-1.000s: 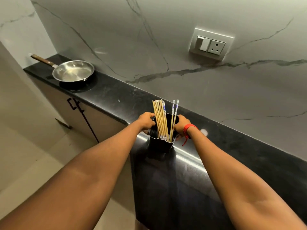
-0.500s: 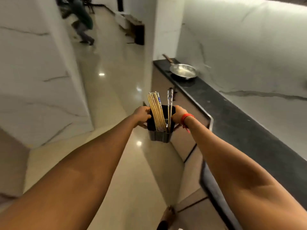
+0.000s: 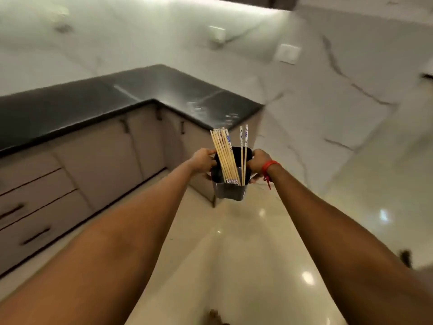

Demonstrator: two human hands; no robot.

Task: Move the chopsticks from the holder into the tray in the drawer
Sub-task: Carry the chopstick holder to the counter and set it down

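Observation:
A dark square holder (image 3: pixel 230 190) hangs in the air at arm's length, above the floor. Several pale wooden chopsticks (image 3: pixel 225 158) with blue-printed tops stand in it, a bundle leaning left and two upright on the right. My left hand (image 3: pixel 203 158) grips the holder's left side and my right hand (image 3: pixel 257 161), with a red thread at the wrist, grips its right side. No open drawer or tray is in sight.
A black L-shaped countertop (image 3: pixel 98 102) runs along the left and back over beige cabinets. Shut drawers (image 3: pixel 35 207) with dark handles sit at the lower left. Glossy cream floor (image 3: pixel 246 254) lies below, and white marble walls with switch plates (image 3: pixel 287 53) stand behind.
I have lifted the holder off the first counter and turned with it across the room. The pan and corridor are gone from view; another counter corner now faces me.

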